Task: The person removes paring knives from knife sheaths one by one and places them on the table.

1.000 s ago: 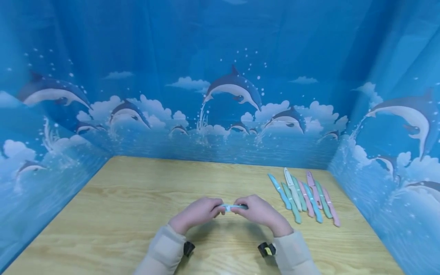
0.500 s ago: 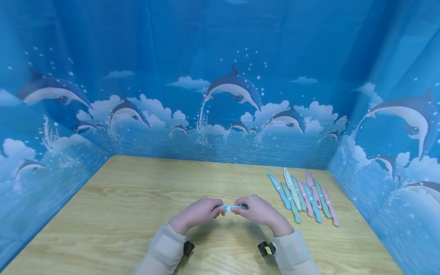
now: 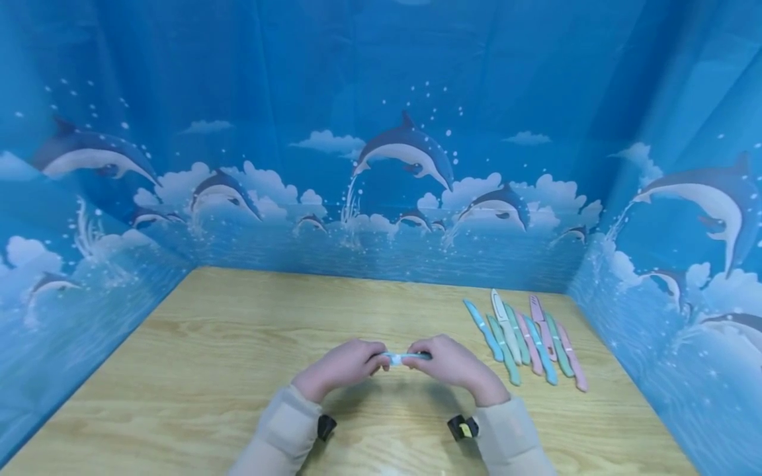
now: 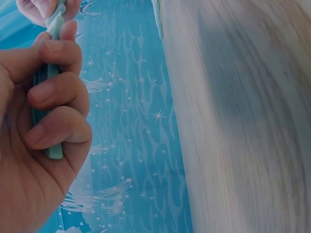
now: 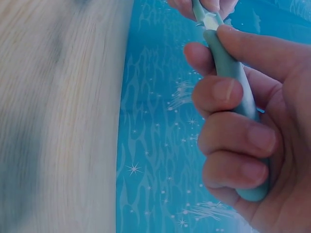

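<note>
A small light blue-green paring knife (image 3: 395, 359) is held level between both hands, above the front middle of the table. My right hand (image 3: 455, 369) grips its rounded handle (image 5: 228, 63), fingers wrapped round it and thumb along the side near the white collar (image 5: 212, 21). From the other side my left hand (image 3: 340, 370) grips the flat blade cover (image 4: 52, 73), with fingers curled over it. The two hands almost meet, leaving only the pale middle of the knife showing in the head view. The blade itself is hidden.
Several knives in pastel colours lie side by side at the right of the wooden table (image 3: 238, 344), among them a light blue one (image 3: 483, 330), a pink one (image 3: 573, 357) and a white-bladed one (image 3: 500, 307). A blue dolphin-print curtain (image 3: 381, 251) encloses the back and sides.
My right hand has shifted very slightly to the right, and a touch more of the knife's pale middle shows. My left hand has barely moved; both grips stay the same.
</note>
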Action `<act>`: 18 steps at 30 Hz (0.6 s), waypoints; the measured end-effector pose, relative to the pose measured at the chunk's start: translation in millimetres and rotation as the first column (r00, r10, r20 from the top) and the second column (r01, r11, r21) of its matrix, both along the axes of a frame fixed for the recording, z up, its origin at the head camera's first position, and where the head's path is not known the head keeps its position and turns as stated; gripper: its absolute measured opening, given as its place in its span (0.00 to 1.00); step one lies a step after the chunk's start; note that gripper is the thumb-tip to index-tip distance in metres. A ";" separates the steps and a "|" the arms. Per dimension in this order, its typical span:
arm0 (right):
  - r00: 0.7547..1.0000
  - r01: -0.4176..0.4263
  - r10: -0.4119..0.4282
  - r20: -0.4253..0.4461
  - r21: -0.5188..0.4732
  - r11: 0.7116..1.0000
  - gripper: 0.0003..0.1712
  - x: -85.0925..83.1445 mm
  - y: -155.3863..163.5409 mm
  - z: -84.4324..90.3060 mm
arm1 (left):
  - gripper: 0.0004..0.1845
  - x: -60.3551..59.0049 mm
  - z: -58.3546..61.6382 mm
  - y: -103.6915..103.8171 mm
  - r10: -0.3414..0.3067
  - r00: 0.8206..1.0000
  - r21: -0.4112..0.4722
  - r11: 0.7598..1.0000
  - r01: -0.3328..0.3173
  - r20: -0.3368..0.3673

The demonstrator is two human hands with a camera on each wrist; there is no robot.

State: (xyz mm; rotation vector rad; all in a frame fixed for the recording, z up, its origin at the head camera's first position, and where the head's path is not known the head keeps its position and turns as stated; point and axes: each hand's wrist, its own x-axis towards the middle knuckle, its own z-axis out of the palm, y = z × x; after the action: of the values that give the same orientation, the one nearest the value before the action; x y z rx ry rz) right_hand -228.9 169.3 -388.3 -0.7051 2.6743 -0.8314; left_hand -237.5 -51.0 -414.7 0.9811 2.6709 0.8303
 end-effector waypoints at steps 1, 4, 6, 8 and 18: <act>1.000 -0.001 0.001 -0.002 0.001 1.000 0.19 -0.3 -0.3 -0.1 | 0.12 0.0 0.1 -0.5 0.001 1.000 0.000 1.000 -0.001 -0.001; 1.000 -0.005 0.005 -0.005 0.003 1.000 0.19 -1.1 -1.2 -0.1 | 0.12 0.2 0.5 -1.8 0.003 1.000 -0.002 1.000 -0.003 -0.003; 1.000 -0.008 0.008 -0.001 0.002 1.000 0.19 -1.4 -1.4 -0.3 | 0.12 0.5 1.2 -2.6 0.004 1.000 -0.002 1.000 -0.004 0.000; 1.000 -0.010 0.010 0.006 -0.003 1.000 0.19 -1.6 -1.5 -0.3 | 0.12 0.9 1.8 -3.3 0.006 1.000 -0.005 1.000 -0.006 0.009; 1.000 -0.008 0.008 -0.006 -0.001 1.000 0.18 -1.4 1.5 -0.1 | 0.13 0.5 2.3 -2.3 0.020 0.999 -0.011 1.000 -0.020 0.049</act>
State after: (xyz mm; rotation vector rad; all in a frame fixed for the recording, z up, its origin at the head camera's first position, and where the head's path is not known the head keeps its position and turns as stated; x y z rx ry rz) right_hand -230.3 170.8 -388.4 -0.7190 2.6750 -0.8305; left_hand -237.0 -53.4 -412.4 0.9207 2.6453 0.8323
